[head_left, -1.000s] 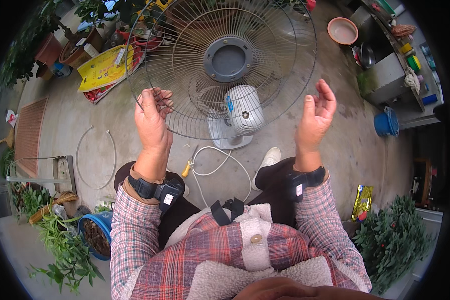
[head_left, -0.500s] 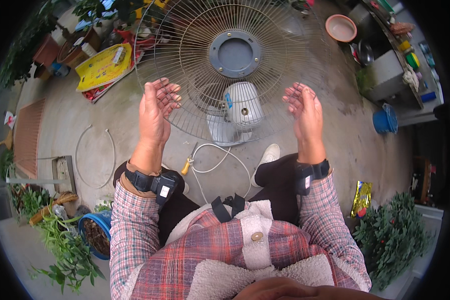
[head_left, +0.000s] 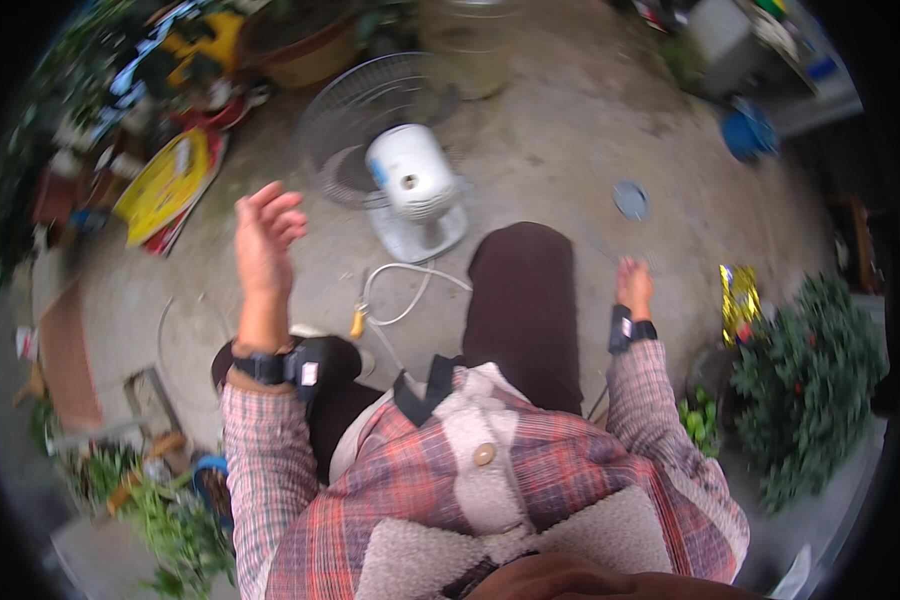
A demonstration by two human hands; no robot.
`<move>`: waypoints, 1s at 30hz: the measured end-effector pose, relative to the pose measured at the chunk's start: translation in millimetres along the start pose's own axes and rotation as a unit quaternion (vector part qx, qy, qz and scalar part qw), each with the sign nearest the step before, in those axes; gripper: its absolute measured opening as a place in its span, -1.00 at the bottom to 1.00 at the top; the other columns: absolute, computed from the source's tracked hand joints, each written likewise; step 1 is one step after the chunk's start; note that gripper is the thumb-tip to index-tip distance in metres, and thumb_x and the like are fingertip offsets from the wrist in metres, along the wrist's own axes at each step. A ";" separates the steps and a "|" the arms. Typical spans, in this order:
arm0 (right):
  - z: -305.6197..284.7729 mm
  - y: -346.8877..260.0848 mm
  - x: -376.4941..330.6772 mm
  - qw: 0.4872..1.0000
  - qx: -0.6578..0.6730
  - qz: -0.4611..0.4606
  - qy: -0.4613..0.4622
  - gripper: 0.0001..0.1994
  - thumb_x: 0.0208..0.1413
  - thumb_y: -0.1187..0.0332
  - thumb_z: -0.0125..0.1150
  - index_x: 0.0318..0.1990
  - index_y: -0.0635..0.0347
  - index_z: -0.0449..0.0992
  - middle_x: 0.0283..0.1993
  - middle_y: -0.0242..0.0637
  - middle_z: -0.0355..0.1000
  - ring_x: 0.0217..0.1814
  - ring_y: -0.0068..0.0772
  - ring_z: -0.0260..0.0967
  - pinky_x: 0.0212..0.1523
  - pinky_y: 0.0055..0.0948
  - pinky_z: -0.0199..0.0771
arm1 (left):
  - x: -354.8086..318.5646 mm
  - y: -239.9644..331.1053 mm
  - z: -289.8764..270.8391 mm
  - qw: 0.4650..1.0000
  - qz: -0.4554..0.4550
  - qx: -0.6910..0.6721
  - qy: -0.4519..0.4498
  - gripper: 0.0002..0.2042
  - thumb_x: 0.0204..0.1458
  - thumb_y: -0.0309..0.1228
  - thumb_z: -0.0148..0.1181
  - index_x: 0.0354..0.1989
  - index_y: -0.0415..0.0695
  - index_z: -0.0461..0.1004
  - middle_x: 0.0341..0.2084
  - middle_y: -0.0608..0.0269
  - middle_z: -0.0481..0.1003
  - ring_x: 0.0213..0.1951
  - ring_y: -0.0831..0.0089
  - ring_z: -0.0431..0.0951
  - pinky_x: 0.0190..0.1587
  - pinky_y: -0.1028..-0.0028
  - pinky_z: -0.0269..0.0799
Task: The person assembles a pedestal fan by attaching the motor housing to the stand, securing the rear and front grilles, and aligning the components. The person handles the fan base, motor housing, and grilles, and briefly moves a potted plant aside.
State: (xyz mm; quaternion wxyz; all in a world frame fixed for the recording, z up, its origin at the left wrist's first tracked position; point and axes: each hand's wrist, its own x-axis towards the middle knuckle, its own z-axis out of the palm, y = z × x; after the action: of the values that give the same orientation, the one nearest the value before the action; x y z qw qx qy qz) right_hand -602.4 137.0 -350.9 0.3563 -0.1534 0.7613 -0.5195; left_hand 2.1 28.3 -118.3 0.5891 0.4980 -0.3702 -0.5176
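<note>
My left hand (head_left: 267,240) is raised over the floor at left, its fingers loosely curved and apart with nothing in them. My right hand (head_left: 633,290) is low at the right, fingers closed at the near edge of a wire fan guard. That guard's thin wires are smeared and barely visible; its round grey centre plate (head_left: 631,200) shows beyond the hand. Between my hands and farther off stands a fan with a white motor housing (head_left: 410,172), a pale base (head_left: 422,232) and a dark round wire guard (head_left: 355,110) on its far side.
A pale cord (head_left: 395,268) and a yellow-handled tool (head_left: 358,322) lie by my feet. Potted plants and a yellow sack (head_left: 165,190) are at left. A blue bucket (head_left: 748,132), gold foil packet (head_left: 739,300) and leafy bush (head_left: 810,385) are at right.
The wire guard, earlier between both hands in front of me, has moved right and down with my right hand. My left hand has come away from it. One knee has risen into view.
</note>
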 end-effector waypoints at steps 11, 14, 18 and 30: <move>-29.5 104.7 -32.8 0.779 -0.594 0.039 -0.199 -0.68 0.14 0.23 0.00 -0.14 0.33 0.46 -0.18 -0.10 0.50 -0.17 -0.21 0.46 -0.15 -0.25 0.47 | -74.2 -20.2 9.1 0.997 -0.067 0.026 -0.028 -0.55 0.29 -0.07 -0.25 -0.07 -0.27 0.34 -0.33 0.14 0.48 -0.43 0.52 0.47 -0.35 0.53 0.43; -30.0 115.1 -36.4 0.861 -0.459 0.156 -0.152 -0.67 0.17 0.22 -0.02 -0.10 0.33 0.42 -0.12 -0.09 0.46 -0.09 -0.19 0.42 -0.06 -0.24 0.45 | -78.4 -26.6 6.1 0.996 -0.078 0.034 -0.036 -0.56 0.29 -0.08 -0.25 -0.08 -0.27 0.34 -0.33 0.14 0.48 -0.43 0.52 0.47 -0.35 0.52 0.44; -26.5 127.8 -26.7 0.936 -0.117 0.328 -0.048 -0.66 0.20 0.20 -0.04 -0.05 0.32 0.37 -0.04 -0.07 0.42 0.02 -0.16 0.38 0.04 -0.23 0.42 | -76.3 -23.0 2.7 0.992 -0.106 -0.066 -0.036 -0.53 0.30 -0.05 -0.28 -0.04 -0.29 0.31 -0.28 0.11 0.48 -0.38 0.45 0.49 -0.29 0.46 0.46; 111.9 -254.2 -205.6 0.820 0.323 -0.068 -0.467 -0.52 0.33 0.23 -0.19 0.30 0.31 0.11 0.39 0.00 0.02 0.42 -0.09 0.00 0.33 -0.18 0.17 | -69.7 -11.8 10.2 0.952 -0.055 -0.293 -0.074 -0.44 0.26 -0.01 -0.20 0.17 -0.30 0.20 -0.03 -0.05 0.42 -0.06 0.25 0.49 -0.01 0.35 0.46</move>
State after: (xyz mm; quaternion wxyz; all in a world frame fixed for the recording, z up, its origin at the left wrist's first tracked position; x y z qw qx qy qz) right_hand -414.9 79.8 -66.3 0.6622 -0.3052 0.2801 -0.6245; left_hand -23.7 94.8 -121.9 0.6509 0.2833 -0.2169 -0.6701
